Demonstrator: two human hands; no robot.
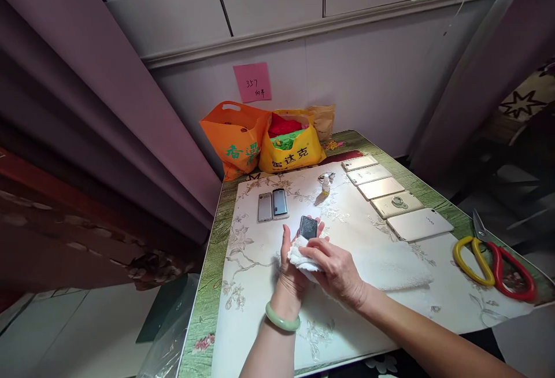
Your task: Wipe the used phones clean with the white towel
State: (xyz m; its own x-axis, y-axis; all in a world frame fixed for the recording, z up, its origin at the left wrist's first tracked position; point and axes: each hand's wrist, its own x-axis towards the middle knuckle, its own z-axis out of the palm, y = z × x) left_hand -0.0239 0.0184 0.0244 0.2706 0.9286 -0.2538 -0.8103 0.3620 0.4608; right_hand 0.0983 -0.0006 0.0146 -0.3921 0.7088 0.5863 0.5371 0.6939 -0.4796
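Left hand: palm up, fingers loosely spread, phone cradled above table. Cloth, judged soft and light, is pressed over the phone's near end. Phone judged light, stiff, slick, breakable; best held by its side edges. Right hand: fingers curled, cloth pinched.

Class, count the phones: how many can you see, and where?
8: one phone in the left hand; two side by side on the left of the table; five in a row on the right. Any inside the bags would be hidden.
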